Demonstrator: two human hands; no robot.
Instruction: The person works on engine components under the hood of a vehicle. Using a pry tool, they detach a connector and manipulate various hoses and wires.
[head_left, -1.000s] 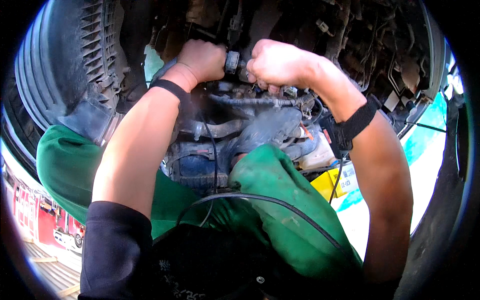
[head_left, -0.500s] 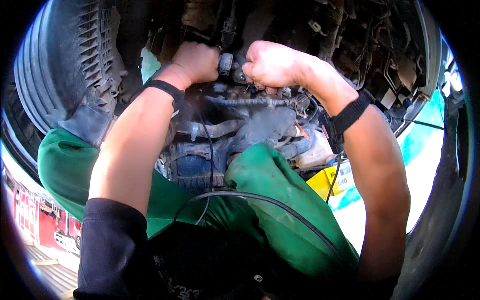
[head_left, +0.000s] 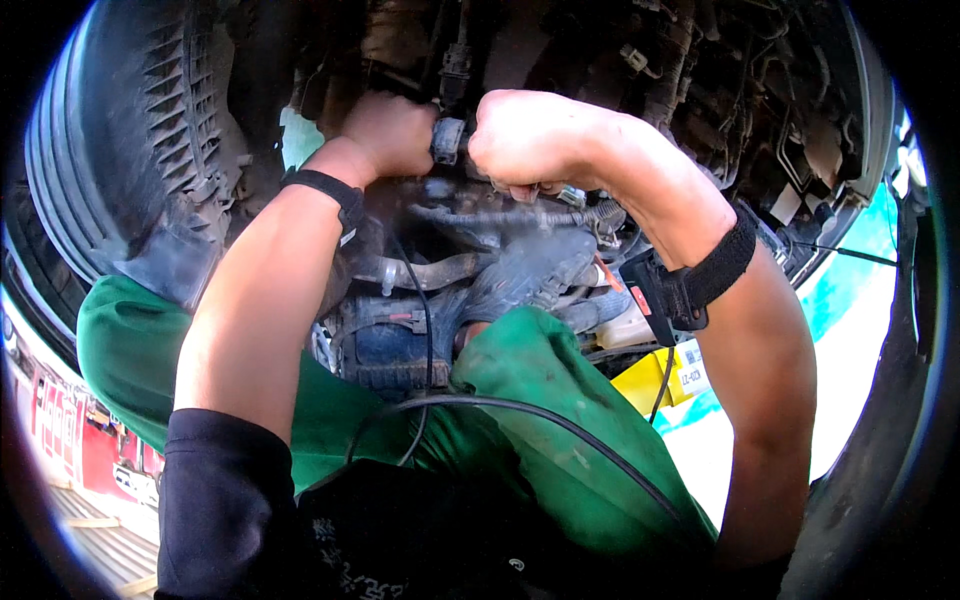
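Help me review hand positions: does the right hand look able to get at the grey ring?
Probably yes: the right hand is curled just beside the ring, with only a narrow gap showing between them.

Trousers (head_left: 540, 430) are coloured green, marked by darker stains and pale smudges on the right leg. Sleeve (head_left: 225, 470), near left, is done in plain near-black; left wrist strap (head_left: 325, 187) and right wrist strap (head_left: 728, 262) are matched in black. Far, ribbed cap (head_left: 447, 141) is toned light grey. Box (head_left: 640, 382) at right is split yellow and white, printed dark. Ground (head_left: 850, 310) at right is patched white and turquoise. Small strip (head_left: 607, 272) is coloured orange-red.
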